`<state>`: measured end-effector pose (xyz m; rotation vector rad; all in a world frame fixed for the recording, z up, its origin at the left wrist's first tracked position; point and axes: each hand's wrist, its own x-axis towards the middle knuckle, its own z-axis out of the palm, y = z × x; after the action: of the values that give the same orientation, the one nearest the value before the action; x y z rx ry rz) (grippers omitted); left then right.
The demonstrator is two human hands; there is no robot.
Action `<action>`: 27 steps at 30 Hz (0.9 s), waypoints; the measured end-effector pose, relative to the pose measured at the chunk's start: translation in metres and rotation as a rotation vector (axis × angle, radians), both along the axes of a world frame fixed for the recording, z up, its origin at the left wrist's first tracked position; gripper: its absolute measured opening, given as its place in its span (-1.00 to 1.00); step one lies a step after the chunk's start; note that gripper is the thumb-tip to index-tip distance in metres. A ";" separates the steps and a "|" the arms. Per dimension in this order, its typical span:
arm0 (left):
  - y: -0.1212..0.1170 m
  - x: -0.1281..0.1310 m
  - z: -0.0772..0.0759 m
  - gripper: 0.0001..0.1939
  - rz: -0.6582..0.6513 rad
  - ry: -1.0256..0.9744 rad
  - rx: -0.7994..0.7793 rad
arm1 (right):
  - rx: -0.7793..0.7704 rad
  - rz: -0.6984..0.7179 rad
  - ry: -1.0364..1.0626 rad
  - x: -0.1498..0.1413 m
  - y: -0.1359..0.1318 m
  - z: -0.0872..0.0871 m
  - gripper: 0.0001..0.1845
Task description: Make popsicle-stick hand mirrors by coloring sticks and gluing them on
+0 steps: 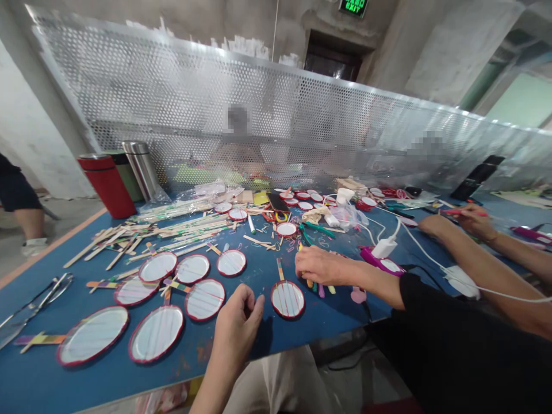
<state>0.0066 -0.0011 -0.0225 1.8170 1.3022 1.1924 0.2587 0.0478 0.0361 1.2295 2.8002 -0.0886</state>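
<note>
My left hand point(241, 319) is held over the table's front edge, loosely curled with the thumb near the fingers. Nothing shows in it. My right hand point(319, 265) reaches over a group of short coloured sticks point(321, 290), its fingers bent down and pressed together; what they grip, if anything, is hidden. Between my hands lies a round white disc with a red rim point(287, 299) and a striped stick handle. More red-rimmed discs lie left of my left hand, among them a near one point(156, 333) and a large one point(92, 335), several with crossed coloured sticks.
Wooden sticks point(129, 238) pile up at the back left, beside a red flask point(107, 185) and a steel flask point(141, 171). Glasses point(38, 307) lie far left. Green-handled pliers point(317, 230), a purple device point(379, 260) and white cables sit right. A co-worker's hand point(472, 220) holds a red pen.
</note>
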 end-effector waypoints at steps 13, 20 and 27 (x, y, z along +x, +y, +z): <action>0.002 0.000 -0.008 -0.71 0.001 0.025 0.041 | 0.183 -0.151 0.272 0.003 -0.015 0.022 -0.84; 0.004 -0.001 -0.007 -0.73 -0.018 0.073 0.091 | 0.316 -0.303 0.374 -0.020 -0.068 -0.003 -0.76; 0.004 -0.002 -0.005 -0.88 -0.081 0.149 0.110 | 0.416 -0.415 0.417 -0.060 -0.105 -0.053 -0.19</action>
<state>0.0044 0.0025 -0.0273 2.0525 1.2516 1.1226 0.1983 -0.0572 -0.0166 2.0996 2.9349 0.2552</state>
